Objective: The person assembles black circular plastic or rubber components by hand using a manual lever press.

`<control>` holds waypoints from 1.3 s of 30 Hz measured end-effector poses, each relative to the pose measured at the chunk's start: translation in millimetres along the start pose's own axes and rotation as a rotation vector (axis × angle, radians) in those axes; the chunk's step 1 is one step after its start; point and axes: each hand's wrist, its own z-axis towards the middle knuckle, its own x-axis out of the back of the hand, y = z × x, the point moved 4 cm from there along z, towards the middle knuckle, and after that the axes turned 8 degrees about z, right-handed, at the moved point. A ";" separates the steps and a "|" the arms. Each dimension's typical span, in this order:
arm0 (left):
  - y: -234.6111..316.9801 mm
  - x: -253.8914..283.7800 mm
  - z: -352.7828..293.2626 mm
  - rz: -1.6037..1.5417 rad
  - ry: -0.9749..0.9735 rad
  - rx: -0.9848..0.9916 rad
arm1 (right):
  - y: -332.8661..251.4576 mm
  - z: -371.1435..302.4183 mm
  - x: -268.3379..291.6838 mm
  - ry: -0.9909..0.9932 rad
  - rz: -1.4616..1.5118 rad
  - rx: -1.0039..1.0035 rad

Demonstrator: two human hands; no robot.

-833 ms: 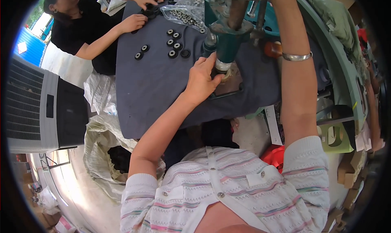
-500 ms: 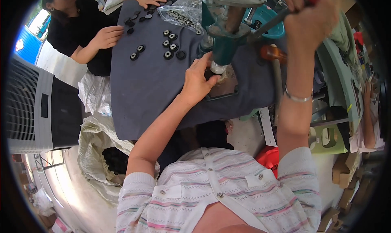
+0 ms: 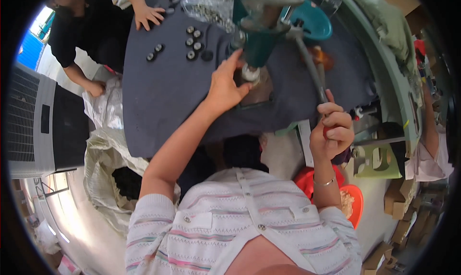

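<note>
The right hand (image 3: 332, 131) has swung down from high on the right of the green hand press (image 3: 261, 44) to a low spot in front and to its right, bringing the lever (image 3: 312, 68) with it, so that it now slants down toward the person. Its fingers are wrapped closed around the lever's red grip. This looks like the pulling stroke of the press, with its force going to the silver ram tip (image 3: 250, 73).

The left hand (image 3: 224, 85) stays at the press's left, thumb and index finger parted around the ram tip, just above the base plate (image 3: 259, 98). Whether those 2 fingers have hold of a piece, I cannot tell: whatever sits beneath the tip is hidden by fingers and ram. 7 black rollers with pale centres (image 3: 193, 43) lie on the grey cloth (image 3: 163, 97) to the left of the press, which stands on the same cloth.

Farther left, a co-worker now has 1 hand (image 3: 148, 16) on the cloth, the other lowered off it. The press's top is cut off by the frame, and the orange-brown object (image 3: 322, 59) right of the press is too blurred to identify.
</note>
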 end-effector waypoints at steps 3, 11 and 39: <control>2.0 -5.5 -1.7 -0.068 -0.009 -0.029 | 0.3 10.3 4.3 -0.074 -0.039 -0.017; 1.4 -3.6 -6.7 -0.062 -0.020 -0.027 | 6.0 146.4 -16.2 -0.087 0.234 -0.108; -5.4 98.0 -55.1 0.067 0.344 0.124 | 105.2 232.9 -50.2 0.139 0.331 -0.293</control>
